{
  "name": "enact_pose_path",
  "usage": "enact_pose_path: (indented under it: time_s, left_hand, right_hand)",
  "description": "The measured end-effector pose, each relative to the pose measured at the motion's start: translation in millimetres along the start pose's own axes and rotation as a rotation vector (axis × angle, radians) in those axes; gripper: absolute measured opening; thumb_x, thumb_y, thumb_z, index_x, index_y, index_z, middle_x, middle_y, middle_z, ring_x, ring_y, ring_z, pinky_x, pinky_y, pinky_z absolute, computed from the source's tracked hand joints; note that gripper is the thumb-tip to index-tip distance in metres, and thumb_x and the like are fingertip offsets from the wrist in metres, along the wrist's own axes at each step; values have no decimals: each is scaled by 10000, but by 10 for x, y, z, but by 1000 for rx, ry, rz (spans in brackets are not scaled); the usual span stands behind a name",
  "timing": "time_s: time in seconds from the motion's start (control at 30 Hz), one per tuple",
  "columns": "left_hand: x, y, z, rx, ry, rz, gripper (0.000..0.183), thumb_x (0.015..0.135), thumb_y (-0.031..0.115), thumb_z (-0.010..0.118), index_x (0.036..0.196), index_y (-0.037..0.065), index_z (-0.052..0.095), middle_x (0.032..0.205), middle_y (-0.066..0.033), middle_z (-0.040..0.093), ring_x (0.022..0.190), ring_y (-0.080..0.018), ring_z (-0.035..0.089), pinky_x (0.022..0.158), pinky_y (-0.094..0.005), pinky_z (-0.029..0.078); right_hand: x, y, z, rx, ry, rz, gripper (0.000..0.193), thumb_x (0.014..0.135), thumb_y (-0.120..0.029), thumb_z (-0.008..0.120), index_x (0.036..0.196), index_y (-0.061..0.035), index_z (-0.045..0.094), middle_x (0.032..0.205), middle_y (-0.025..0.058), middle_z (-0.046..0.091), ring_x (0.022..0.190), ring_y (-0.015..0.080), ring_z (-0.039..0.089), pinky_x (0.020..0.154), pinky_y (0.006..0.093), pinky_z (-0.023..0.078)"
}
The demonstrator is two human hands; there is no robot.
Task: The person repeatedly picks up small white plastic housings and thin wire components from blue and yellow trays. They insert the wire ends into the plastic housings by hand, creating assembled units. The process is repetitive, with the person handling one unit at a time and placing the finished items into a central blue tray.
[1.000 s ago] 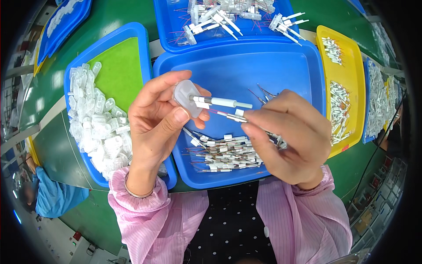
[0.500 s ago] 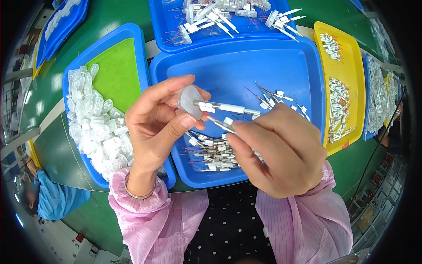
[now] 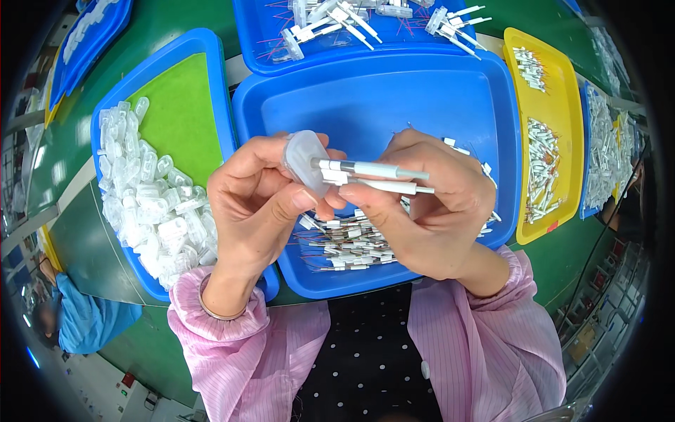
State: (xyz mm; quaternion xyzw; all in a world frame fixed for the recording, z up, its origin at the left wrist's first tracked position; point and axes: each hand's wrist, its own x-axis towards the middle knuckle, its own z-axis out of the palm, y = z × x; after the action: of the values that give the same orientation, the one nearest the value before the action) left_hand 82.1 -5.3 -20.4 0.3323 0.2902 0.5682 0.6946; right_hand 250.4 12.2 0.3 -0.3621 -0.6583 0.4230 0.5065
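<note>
My left hand is closed round a translucent white plastic cap, held above the blue tray. Two thin rods with white sleeves stick out of the cap to the right. My right hand grips the lower rod close to the cap, its thumb along the near side. The upper rod runs beside it, its free end in front of my right palm. How deep the lower rod sits in the cap cannot be seen. Below my hands lies a pile of similar rods with thin wires.
A blue tray with a green lining on the left holds heaped clear plastic caps. Finished-looking cap-and-rod pieces lie in another blue tray at the back. The yellow tray on the right carries small white parts.
My right hand has brought the lower rod leftward against the cap and swung it parallel to the upper one. The hand has turned, showing more of its palm side.
</note>
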Motion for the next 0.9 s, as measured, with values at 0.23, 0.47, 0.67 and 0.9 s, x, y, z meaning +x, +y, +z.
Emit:
enact_pose_path:
  time_s: [0.23,0.47,0.67,0.9]
  left_hand:
    - [-2,-66,-29,190,-36,177,296,774,-71,590,1054,-94,497,957,-180,556,777,-214,620,655,-279,544]
    - [44,15,-60,139,-150,117,308,767,-118,567,1066,-96,497,951,-156,549,781,-200,613,656,-271,532]
    - [124,348,-150,878,245,305,280,774,43,617,1032,-38,542,959,-159,587,847,-213,582,696,-311,479]
    - [-104,700,-696,2302,833,-77,283,655,7,613,935,37,631,874,-144,585,839,-324,543,687,-408,466]
  right_hand:
    - [-78,-23,105,-148,44,42,102,694,36,682,746,2,601,591,70,560,473,88,498,405,199,349]
    - [-65,27,85,91,15,107,83,714,35,681,714,1,606,600,36,559,497,49,461,434,198,331]
    - [41,-133,-75,-21,88,105,97,701,32,693,715,2,602,587,-13,508,495,25,407,438,177,271]
    - [949,37,-596,-704,-170,133,44,782,-45,623,756,-16,603,662,-12,559,573,65,510,513,197,374]
